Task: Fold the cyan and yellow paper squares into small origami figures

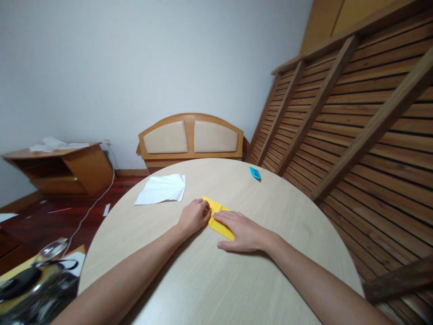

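A folded piece of yellow paper (220, 227) with crease lines lies on the round pale wooden table (189, 289), between my two hands. My left hand (195, 216) has its fingers curled closed at the paper's left edge, gripping it there. Across the right part of the paper my right hand (239, 231) lies flat, fingers stretched out and thumb apart, palm down. The hands cover parts of the paper's left and right sides.
A creased white sheet (161, 188) lies at the table's back left, and a small folded blue paper (255, 173) at its back right. Beyond stands a headboard (191, 118). Wooden slats (341, 122) lean along the right; a low cabinet (74, 169) stands left.
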Demonstrator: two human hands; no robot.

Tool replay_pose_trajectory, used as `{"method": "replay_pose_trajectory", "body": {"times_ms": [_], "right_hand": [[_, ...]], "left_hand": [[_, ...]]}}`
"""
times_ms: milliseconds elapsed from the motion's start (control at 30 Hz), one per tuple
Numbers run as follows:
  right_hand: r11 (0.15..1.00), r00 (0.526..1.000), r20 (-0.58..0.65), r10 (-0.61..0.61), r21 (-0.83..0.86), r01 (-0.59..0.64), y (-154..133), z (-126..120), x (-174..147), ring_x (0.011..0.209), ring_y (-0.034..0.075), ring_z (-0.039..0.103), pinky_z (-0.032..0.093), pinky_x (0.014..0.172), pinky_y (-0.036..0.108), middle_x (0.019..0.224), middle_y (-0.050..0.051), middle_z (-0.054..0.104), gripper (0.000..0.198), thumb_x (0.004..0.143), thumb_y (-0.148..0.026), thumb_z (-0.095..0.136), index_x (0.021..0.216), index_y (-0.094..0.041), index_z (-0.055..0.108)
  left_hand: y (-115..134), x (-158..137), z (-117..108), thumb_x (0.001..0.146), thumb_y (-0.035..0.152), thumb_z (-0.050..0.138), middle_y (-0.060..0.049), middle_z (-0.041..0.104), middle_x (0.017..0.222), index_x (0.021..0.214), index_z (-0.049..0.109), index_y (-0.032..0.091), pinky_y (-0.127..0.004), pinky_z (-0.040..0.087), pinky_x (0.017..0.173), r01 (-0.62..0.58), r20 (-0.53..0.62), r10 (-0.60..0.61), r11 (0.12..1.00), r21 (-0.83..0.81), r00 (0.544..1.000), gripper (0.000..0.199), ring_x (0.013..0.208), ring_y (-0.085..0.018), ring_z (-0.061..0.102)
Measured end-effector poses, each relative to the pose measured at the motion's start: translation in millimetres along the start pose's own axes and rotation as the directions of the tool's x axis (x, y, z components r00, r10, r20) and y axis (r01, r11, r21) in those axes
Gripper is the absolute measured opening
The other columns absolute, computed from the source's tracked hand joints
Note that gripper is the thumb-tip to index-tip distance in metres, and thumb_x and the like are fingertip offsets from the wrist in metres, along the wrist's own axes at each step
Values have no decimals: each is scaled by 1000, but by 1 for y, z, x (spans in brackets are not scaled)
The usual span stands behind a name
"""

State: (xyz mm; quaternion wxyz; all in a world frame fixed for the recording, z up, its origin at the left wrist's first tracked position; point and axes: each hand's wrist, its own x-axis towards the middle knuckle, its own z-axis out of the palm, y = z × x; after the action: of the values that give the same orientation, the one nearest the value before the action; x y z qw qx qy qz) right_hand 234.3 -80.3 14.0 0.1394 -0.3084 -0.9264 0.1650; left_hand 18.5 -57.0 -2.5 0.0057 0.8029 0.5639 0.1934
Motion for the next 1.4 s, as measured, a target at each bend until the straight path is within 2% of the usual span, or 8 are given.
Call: {"method": "replay_pose_trajectory", "body": {"times_ms": [133,367,500,633,833,1000,1133,1400], "right_hand": [[1000,999,39,10,-7,-10,11,-3,-2,138,30,40,25,118,46,149,11,46,73,83,-55,63,145,-19,47],[1000,996,86,1,11,-2,25,-10,-6,144,28,32,21,120,44,154,11,40,75,83,-58,62,146,-20,46],[1000,996,84,16,22,-18,30,-13,-9,144,29,32,22,120,45,154,10,40,79,79,-59,66,146,-21,47],[998,995,91,51,24,-54,35,-17,-12,144,32,31,22,119,48,154,11,39,84,74,-61,70,145,-22,48],[993,989,93,115,-3,-115,44,-21,-15,145,32,29,21,119,50,155,12,38,83,76,-62,68,146,-22,48],[987,984,83,159,-4,-160,51,-24,-16,144,31,31,23,119,48,153,13,40,78,80,-61,66,144,-19,50],[983,981,70,182,12,-183,56,-27,-17,141,30,37,27,117,46,151,13,43,70,81,-58,66,138,-20,57],[996,996,-31,78,-42,-79,50,-29,-14,119,28,59,42,105,40,130,8,65,48,79,-39,69,124,-23,68]], "left_hand": [[-8,2,5,92,22,50,-9,65,118,103,67,19,-32,48,96,-250,-12,250,965,-78,968,20,109,-21,61],[-13,-2,-3,93,34,51,-13,54,141,128,60,16,-39,39,111,-295,153,311,948,-116,938,40,128,-24,52],[-13,-3,-10,91,44,53,-13,44,150,138,52,16,-41,30,117,-266,242,286,958,-111,927,55,140,-26,40],[-13,-3,-9,91,54,51,-12,38,155,143,47,18,-44,25,119,-184,285,203,979,-92,937,63,144,-29,32],[-6,-5,-1,95,56,40,-13,33,157,146,43,19,-53,22,117,-77,259,64,996,39,964,63,145,-34,29],[1,-8,-2,95,53,40,-14,33,157,148,41,24,-58,23,114,-70,246,47,994,88,968,61,145,-39,26],[1,-8,-3,94,56,39,-12,29,159,150,39,25,-60,22,114,-60,268,34,994,88,963,64,146,-39,23],[0,-9,-2,94,56,41,-11,28,159,150,38,26,-59,20,115,-52,261,35,997,57,965,64,147,-39,21]]}}
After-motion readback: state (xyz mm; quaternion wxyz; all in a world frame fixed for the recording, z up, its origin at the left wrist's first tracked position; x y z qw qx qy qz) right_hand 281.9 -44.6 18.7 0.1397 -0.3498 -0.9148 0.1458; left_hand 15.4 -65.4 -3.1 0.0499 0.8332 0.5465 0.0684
